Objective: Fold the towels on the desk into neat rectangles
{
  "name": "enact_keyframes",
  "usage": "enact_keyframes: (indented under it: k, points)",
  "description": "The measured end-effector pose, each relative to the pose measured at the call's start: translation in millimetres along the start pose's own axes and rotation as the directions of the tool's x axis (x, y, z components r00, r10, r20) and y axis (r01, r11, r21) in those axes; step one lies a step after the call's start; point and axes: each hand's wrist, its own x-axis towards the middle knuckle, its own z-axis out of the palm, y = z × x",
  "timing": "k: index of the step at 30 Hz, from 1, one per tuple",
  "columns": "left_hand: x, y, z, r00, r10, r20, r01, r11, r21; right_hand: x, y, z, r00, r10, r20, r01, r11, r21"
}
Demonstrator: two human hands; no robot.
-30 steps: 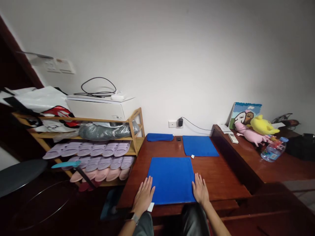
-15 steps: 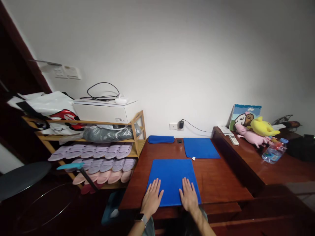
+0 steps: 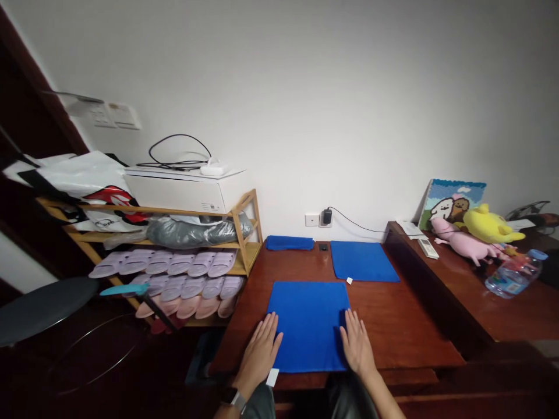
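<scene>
Blue cloth (image 3: pixel 310 326), matte and nearly square, lies flat on the glossy reddish-brown bench (image 3: pixel 406 331). Hands stand apart, flat and unclenched: the left hand (image 3: pixel 258 352) at its left edge, the right hand (image 3: pixel 358 344) at its right. Any writing on the white tag (image 3: pixel 272 377) or clear plastic bottle (image 3: pixel 515 273) is too small to read.

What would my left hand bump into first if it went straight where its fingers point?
Your left hand would meet the nearest blue cloth first. Past that, probably the folded blue cloth at the back, though depth is hard to judge.
</scene>
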Motion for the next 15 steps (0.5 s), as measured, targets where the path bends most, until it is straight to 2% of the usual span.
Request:
enact_keyframes:
  k: [3,6,8,9,11,15]
  points:
    - [42,23,6.3,0.996,0.090,0.025,-0.089,0.995,-0.036,45,-42,-2,0.994,-0.105,-0.023,0.106,0.994,0.028]
    - [93,43,31.8,0.993,0.106,0.044,-0.103,0.993,-0.057,96,-86,10,0.986,-0.158,0.052,0.156,0.987,0.049]
    - [119,42,52.0,0.994,0.094,0.064,-0.091,0.994,-0.055,123,-100,24,0.980,-0.169,0.105,0.164,0.985,0.059]
    - [127,36,60.6,0.994,0.081,0.074,-0.078,0.996,-0.046,132,-101,31,0.978,-0.172,0.121,0.166,0.984,0.062]
    - [133,15,72.4,0.996,0.023,0.081,-0.023,1.000,-0.013,144,-86,42,0.980,-0.159,0.123,0.153,0.987,0.056]
    - [122,-36,72.9,0.988,-0.146,0.053,0.143,0.988,0.052,146,-15,40,0.996,0.010,0.087,-0.009,1.000,-0.021]
